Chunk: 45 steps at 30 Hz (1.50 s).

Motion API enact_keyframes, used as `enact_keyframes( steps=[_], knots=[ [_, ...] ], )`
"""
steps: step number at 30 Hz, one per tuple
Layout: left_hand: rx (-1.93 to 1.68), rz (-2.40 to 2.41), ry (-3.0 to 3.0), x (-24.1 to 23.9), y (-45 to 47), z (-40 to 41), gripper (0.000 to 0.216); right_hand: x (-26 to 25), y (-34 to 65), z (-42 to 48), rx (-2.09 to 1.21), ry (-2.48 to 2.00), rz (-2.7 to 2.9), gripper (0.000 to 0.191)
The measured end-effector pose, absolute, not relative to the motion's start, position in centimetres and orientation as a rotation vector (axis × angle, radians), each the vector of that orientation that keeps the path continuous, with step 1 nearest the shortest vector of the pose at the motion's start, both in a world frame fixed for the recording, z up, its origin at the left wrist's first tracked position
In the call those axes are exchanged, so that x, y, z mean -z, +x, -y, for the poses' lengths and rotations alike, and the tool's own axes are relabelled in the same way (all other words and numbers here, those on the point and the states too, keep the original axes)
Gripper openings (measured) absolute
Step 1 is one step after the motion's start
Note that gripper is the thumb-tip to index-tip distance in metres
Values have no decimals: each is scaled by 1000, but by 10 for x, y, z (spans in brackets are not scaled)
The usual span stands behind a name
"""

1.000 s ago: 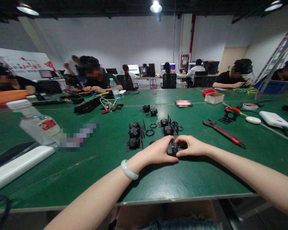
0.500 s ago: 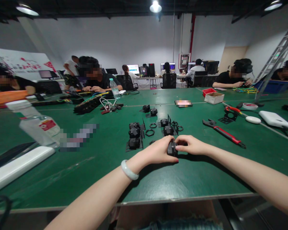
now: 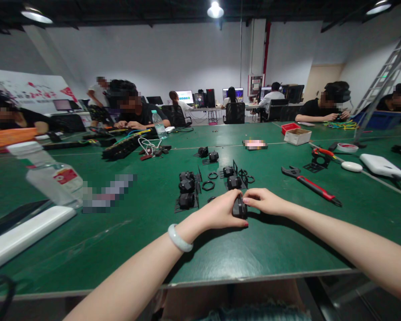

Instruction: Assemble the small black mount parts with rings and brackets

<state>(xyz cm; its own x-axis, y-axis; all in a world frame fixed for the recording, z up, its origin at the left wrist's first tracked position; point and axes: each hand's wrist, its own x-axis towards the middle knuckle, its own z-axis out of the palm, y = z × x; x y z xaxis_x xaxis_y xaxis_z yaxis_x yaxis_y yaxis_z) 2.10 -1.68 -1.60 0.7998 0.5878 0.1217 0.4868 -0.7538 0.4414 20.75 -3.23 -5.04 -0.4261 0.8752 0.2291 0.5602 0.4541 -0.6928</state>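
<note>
My left hand (image 3: pixel 220 210), with a pale bangle at the wrist, is closed around a black cable gland (image 3: pixel 239 209) just above the table. From the other side, the curled fingertips and thumb of my right hand (image 3: pixel 266 200) grip the right end of the same gland; fingers partly hide that end. Beyond my hands lie more black glands fitted to flat brackets: a left group (image 3: pixel 187 185), a right group (image 3: pixel 234 180) and a pair (image 3: pixel 213 156) farther back. Loose black ring nuts (image 3: pixel 208 185) lie between the groups.
On the right are an adjustable wrench (image 3: pixel 316 189), a loose bracket (image 3: pixel 317 161) and a white box (image 3: pixel 297 137). A large clear bottle (image 3: pixel 55 178) and a long white bar (image 3: pixel 30 236) lie left. Co-workers sit across the green table (image 3: pixel 120 254).
My right fingertips have shifted slightly on the right end of the gland, with the thumb higher now. My left hand keeps its hold in nearly the same place.
</note>
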Motion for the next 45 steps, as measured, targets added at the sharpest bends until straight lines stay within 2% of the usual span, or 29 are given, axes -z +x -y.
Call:
enact_keyframes(
  steps=[12,18,24,45],
  knots=[
    [-359,-816,2601,16,21,16,62,51,207,31,-710,-1215,2115,39],
    [-354,-798,2591,16,20,15,58,48,209,36,-773,-1140,2144,34],
    [-364,-799,2564,15,20,16,57,48,209,39,-716,-1152,2165,44],
    [-336,-823,2576,14,21,18,57,46,209,38,-752,-1135,2156,30]
  ],
)
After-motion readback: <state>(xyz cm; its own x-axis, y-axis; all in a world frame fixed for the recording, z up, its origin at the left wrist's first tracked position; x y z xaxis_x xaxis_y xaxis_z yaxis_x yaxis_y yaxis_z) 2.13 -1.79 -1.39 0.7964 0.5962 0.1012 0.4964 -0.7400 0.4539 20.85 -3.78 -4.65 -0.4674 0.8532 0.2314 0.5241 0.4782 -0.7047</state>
